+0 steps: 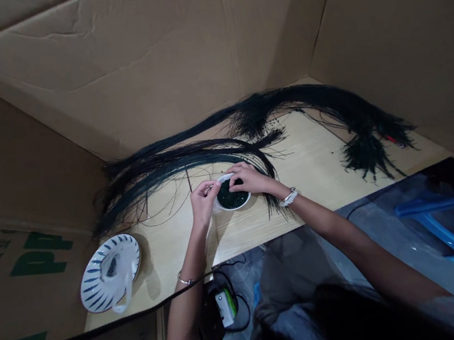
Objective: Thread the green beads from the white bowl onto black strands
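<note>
Blurred black mass (343, 319) is filling foreground. Left hand (203, 204) is pressing fingertips together at the left rim of the round white bowl (225, 177), right hand (250, 179) likewise over its glossy dark granules (231, 197); can't tell what's pinched. Bowl is sitting toward pale smooth worktop's (299, 163) front edge. Wiry dark strands (314, 94) are lining back edge.

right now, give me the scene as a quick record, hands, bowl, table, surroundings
left hand: left hand at bowl's left rim, fingers together; anything pinched too small to tell
right hand: right hand over bowl, fingertips at its contents
bowl: white bowl of dark green bead-like grains
table: dark strand bundles behind bowl; blue-striped plate to left, holding crumpled plastic
surroundings: cardboard walls
</note>
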